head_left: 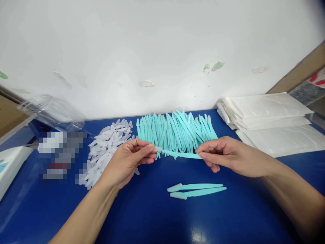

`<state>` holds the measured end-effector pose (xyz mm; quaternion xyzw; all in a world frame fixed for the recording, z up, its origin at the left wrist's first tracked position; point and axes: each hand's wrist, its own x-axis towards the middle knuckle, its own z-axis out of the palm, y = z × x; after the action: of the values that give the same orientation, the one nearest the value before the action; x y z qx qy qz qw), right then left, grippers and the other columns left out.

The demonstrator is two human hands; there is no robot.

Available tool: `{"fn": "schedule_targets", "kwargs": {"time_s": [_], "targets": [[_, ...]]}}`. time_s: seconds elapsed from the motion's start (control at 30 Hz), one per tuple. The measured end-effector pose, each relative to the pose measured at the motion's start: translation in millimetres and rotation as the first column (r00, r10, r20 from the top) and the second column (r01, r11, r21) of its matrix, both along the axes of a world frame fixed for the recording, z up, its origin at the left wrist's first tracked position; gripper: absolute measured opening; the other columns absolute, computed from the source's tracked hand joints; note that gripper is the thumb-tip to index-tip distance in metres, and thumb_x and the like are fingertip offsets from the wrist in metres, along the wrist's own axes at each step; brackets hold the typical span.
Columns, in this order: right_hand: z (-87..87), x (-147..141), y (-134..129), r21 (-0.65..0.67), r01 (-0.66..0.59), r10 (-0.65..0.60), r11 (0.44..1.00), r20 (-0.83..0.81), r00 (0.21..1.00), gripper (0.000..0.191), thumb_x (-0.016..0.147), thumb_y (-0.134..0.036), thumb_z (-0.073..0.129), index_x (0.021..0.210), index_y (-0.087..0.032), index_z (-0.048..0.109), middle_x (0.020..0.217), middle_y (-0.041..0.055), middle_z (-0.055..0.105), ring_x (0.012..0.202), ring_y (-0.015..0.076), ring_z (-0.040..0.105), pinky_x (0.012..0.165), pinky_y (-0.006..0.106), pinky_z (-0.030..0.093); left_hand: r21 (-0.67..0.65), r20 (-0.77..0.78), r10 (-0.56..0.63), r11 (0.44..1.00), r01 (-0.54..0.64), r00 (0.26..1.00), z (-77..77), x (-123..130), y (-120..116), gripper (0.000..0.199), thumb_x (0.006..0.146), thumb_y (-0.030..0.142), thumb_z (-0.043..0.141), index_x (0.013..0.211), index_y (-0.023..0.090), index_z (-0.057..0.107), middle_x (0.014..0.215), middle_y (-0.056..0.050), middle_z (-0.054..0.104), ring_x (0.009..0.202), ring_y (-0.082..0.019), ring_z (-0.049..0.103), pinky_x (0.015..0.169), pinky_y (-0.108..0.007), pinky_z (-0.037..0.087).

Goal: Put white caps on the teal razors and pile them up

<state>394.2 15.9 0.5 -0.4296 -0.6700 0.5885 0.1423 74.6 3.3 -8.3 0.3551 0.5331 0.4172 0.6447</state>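
Between both hands is a turquoise eyebrow razor (181, 155), held level above the blue table. Its handle end is pinched by my right hand (220, 154). My left hand (138, 152) pinches a small translucent blade cap (158, 148), which meets the razor's blade end; how far it covers the blade I cannot tell. Nearer to me, two more eyebrow razors (198, 192) lie side by side on the table. Behind my hands spreads a heap of turquoise eyebrow razors (175, 132). Beside my left hand is a pile of loose translucent caps (106, 145).
White plastic packets (274, 108) are stacked at the right back. A clear plastic container (53, 110) lies at the left back, with a blurred-out patch (61, 154) in front of it. A white device (15, 162) stands at the left edge. The white wall (162, 51) bounds the blue table (142, 213).
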Motion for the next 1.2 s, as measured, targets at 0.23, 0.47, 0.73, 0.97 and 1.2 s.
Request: {"fn": "schedule_targets", "kwargs": {"time_s": [0.23, 0.47, 0.73, 0.97, 1.2], "targets": [[1.7, -4, -1, -0.019, 0.001, -0.001, 1.0, -0.014, 1.0, 0.031, 0.1, -0.047, 0.071, 0.09, -0.018, 0.071, 0.07, -0.0016, 0.065, 0.064, 0.013, 0.062, 0.063, 0.027, 0.049, -0.011, 0.027, -0.071, 0.997, 0.072, 0.997, -2.2, 5, -5, 0.031, 0.072, 0.034, 0.101, 0.085, 0.015, 0.079, 0.08, -0.002, 0.083, 0.071, -0.012, 0.078, 0.064, -0.017, 0.064], [3.1, -9, -5, -0.1, 0.028, -0.032, 0.995, -0.04, 0.999, 0.024, 0.094, -0.041, 0.078, 0.091, -0.018, 0.072, 0.074, -0.0015, 0.066, 0.066, 0.0131, 0.063, 0.063, 0.026, 0.051, -0.058, 0.045, -0.109, 0.992, 0.112, 0.993, -7.2, 21, -13, 0.034, 0.073, 0.039, 0.099, 0.084, 0.015, 0.078, 0.082, -0.004, 0.083, 0.072, -0.014, 0.078, 0.066, -0.02, 0.064], [2.0, -3, -3, -0.112, -0.01, 0.002, 0.994, -0.076, 0.997, 0.02, 0.094, -0.037, 0.079, 0.092, -0.018, 0.073, 0.072, -0.0021, 0.066, 0.065, 0.0127, 0.063, 0.064, 0.026, 0.052, 0.207, -0.353, -0.327, 0.886, 0.414, 0.877, 2.7, 1, -15, 0.021, 0.089, 0.039, 0.086, 0.104, 0.024, 0.088, 0.078, -0.003, 0.079, 0.074, -0.017, 0.072, 0.068, -0.025, 0.058], [7.8, 6, 2, -0.054, 0.04, -0.045, 0.998, -0.081, 0.996, 0.021, 0.093, -0.036, 0.079, 0.087, -0.019, 0.071, 0.07, -0.0026, 0.066, 0.063, 0.012, 0.063, 0.063, 0.025, 0.05, 0.213, -0.435, -0.183, 0.93, 0.298, 0.882, 12.7, -14, -5, 0.032, 0.094, 0.049, 0.08, 0.081, 0.02, 0.08, 0.071, -0.002, 0.075, 0.063, -0.013, 0.068, 0.062, -0.022, 0.056], [8.7, 4, 1, -0.062, 0.029, -0.033, 0.998, -0.059, 0.998, 0.027, 0.091, -0.043, 0.08, 0.085, -0.018, 0.071, 0.069, -0.0015, 0.065, 0.062, 0.0129, 0.062, 0.062, 0.027, 0.049, 0.099, -0.245, -0.22, 0.963, 0.25, 0.944, 4.6, 3, -9, 0.044, 0.091, 0.056, 0.08, 0.072, 0.018, 0.073, 0.066, -0.002, 0.073, 0.056, -0.012, 0.066, 0.056, -0.02, 0.055]]}}
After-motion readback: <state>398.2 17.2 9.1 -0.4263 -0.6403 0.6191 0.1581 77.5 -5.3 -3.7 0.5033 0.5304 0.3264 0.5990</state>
